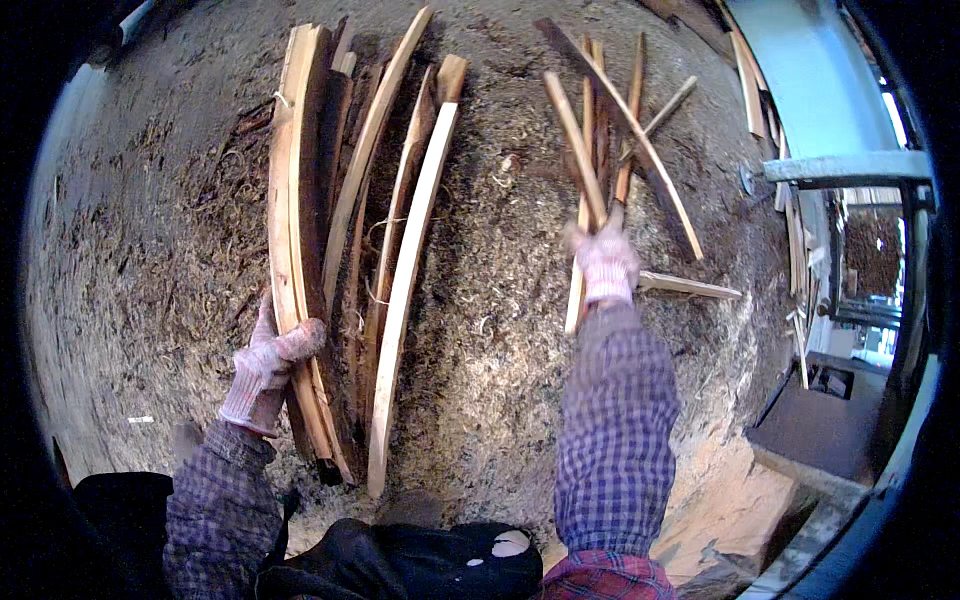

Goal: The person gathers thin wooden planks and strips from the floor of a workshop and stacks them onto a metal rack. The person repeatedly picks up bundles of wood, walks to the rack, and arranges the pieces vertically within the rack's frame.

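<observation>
well, left hand (270,360) on strips (290,200), right hand (605,258) at sticks (575,145)

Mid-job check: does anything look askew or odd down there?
Yes: sticks in the right pile cross at several angles, and one stick lies sideways beside the right hand, whereas the left bundle runs roughly lengthwise. The dark trousers also show a pale patch, possibly a hole.

Rough brown floor (130,340) strewn w/ shavings (507,163) (better lit nr bottom ctr), w/ a lt-blue panel (815,80) upper R, a pale ledge (850,166) just below it, a dark flat-topped stand (825,425) lower R & bright light nr the far-R edge.
</observation>
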The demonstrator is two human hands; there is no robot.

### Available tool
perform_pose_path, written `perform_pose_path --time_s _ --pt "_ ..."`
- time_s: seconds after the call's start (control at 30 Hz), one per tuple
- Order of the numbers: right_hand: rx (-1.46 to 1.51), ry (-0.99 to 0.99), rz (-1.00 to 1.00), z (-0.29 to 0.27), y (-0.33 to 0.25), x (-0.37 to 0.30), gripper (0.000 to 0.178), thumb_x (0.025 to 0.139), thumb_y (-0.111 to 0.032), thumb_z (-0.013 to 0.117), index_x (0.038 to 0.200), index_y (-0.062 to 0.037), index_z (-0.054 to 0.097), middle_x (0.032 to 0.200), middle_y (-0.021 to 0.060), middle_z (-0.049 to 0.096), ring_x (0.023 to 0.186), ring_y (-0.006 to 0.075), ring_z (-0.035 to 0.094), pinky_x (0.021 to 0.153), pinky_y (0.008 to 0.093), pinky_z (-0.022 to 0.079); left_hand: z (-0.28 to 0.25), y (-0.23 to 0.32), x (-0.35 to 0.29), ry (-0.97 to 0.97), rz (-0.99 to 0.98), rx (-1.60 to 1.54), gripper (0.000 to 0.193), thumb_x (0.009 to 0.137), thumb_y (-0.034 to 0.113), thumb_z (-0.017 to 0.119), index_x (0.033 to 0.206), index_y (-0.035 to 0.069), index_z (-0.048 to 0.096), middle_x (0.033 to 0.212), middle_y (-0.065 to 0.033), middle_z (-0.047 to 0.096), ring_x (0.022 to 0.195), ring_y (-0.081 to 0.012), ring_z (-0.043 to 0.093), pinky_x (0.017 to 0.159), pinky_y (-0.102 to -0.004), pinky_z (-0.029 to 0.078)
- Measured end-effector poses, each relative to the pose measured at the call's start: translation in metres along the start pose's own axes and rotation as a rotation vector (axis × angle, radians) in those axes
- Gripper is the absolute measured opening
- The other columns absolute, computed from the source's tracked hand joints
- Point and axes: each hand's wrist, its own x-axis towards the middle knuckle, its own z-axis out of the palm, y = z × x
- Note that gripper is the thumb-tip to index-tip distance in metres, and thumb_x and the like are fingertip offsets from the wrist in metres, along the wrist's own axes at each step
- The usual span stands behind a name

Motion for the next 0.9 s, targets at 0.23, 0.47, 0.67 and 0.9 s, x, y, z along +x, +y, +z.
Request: perform_pose_path --time_s 0.23,0.47,0.67,0.9 --pt "0.53 -0.417 0.065 0.041 0.111 -0.146 0.077 0.061 -0.038 0.076 0.118 0.0013 0.044 0.101 0.0141 0.061 0.093 0.0194 0.058 0.084 0.0316 0.044 -0.001 0.004 -0.01 -0.004 0.082 0.149 0.058 0.076 0.019 0.066 0.124 0.005 0.037 0.095 -0.0031 0.056 0.08 -0.0125 0.056 0.073 -0.0266 0.048" --pt "1.44 -0.699 0.098 0.107 0.209 -0.291 0.049 0.074 -0.035 0.064 0.108 -0.0008 0.052 0.095 0.0129 0.059 0.088 0.0183 0.056 0.078 0.0294 0.045 0.011 0.008 -0.019 -0.058 0.083 0.198 0.049 0.081 0.029 0.061 0.12 0.005 0.045 0.095 -0.001 0.056 0.08 -0.0109 0.055 0.071 -0.0261 0.048" --pt "1.388 -0.73 -0.082 0.081 0.15 -0.293 0.058 0.079 -0.04 0.056 0.119 -0.0011 0.041 0.108 0.0167 0.053 0.1 0.0232 0.052 0.085 0.0344 0.043 0.003 0.003 -0.017 -0.065 0.096 0.26 0.053 0.08 0.036 0.061 0.12 0.005 0.047 0.102 -0.0012 0.055 0.086 -0.0089 0.052 0.079 -0.0239 0.043" --pt "0.841 -0.831 -0.512 0.069 -0.043 -0.176 0.065 0.085 -0.047 0.044 0.131 -0.0026 0.03 0.123 0.0193 0.046 0.117 0.027 0.042 0.094 0.0405 0.037 -0.008 0.003 -0.012 -0.019 0.074 0.188 0.05 0.08 0.021 0.063 0.123 0.006 0.041 0.094 -0.0013 0.055 0.082 -0.0098 0.053 0.075 -0.024 0.045"
